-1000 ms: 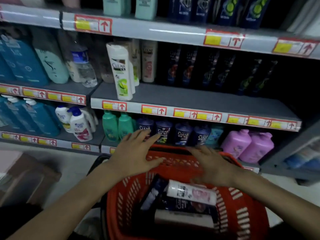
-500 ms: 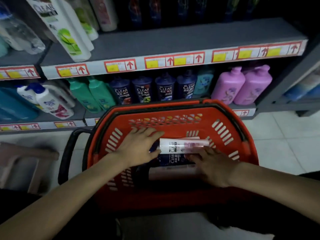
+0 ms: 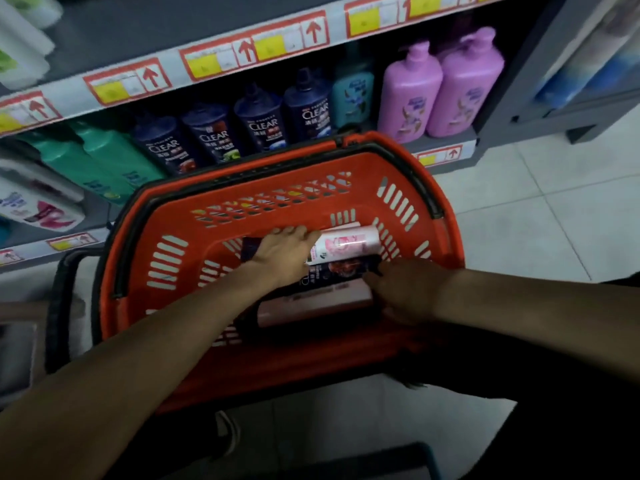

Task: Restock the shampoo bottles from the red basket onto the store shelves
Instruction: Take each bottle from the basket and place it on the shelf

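Floor point(image 3: 540, 216): pale tiles, dim light.
Shelf point(image 3: 138, 32): grey boards, front edges lined with red-and-yellow price tags point(image 3: 256, 51) bearing red arrows.
Bottom row: green bottles point(image 3: 104, 161) at left, then dark blue CLEAR bottles point(image 3: 263, 123), a teal bottle point(image 3: 353, 95) and two purple pump bottles point(image 3: 408, 95) at right, all upright.
Red basket point(image 3: 194, 237): just in front of the bottom row, slotted walls, black handles point(image 3: 408, 168) folded down along the rim.
Inside the basket: a white-and-pink bottle point(image 3: 346, 245) on its side against the far wall, a dark bottle point(image 3: 332, 273) touching it on the near side, a pale pink bottle point(image 3: 311, 303) nearest the person.
Left hand point(image 3: 284, 252): inside the basket, fingers curled over the left end of the white-and-pink bottle, gripping it.
Right hand point(image 3: 408, 292): in shadow at the right end of the dark bottle, fingertips touching it; grip or not, cannot tell.
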Demonstrator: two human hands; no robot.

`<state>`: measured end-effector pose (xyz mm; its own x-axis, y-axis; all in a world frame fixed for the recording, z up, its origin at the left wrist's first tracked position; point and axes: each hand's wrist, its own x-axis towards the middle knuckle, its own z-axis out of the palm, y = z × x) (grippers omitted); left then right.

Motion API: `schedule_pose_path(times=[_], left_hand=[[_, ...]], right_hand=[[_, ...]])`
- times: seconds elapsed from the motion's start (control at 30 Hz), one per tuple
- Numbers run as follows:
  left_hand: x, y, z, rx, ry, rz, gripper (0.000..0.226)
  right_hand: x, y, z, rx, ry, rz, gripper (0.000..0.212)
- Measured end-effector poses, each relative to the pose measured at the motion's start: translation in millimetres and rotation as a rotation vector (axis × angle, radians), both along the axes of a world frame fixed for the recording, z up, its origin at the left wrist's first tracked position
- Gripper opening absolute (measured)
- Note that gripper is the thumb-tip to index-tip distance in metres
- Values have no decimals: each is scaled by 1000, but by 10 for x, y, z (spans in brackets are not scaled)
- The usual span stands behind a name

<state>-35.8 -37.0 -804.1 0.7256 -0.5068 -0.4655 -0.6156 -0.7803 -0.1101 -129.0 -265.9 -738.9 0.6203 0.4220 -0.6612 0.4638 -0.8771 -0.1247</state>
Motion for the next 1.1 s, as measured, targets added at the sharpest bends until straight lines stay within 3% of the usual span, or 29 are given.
schedule_pose_path(times=[0.3, 0.6, 0.83, 1.1], left_hand=[[157, -211, 35, 88, 36, 99, 67], [70, -98, 445, -137, 113, 267, 58], [20, 166, 1184, -324, 16, 383, 48], [-122, 764, 1916, -683, -5, 594, 49]], right_hand=[[15, 72, 25, -66, 7, 42, 75], [232, 316, 225, -43, -88, 9, 75], [485, 643, 344, -113, -206, -56, 73], [579, 1101, 635, 276, -177, -218, 76]])
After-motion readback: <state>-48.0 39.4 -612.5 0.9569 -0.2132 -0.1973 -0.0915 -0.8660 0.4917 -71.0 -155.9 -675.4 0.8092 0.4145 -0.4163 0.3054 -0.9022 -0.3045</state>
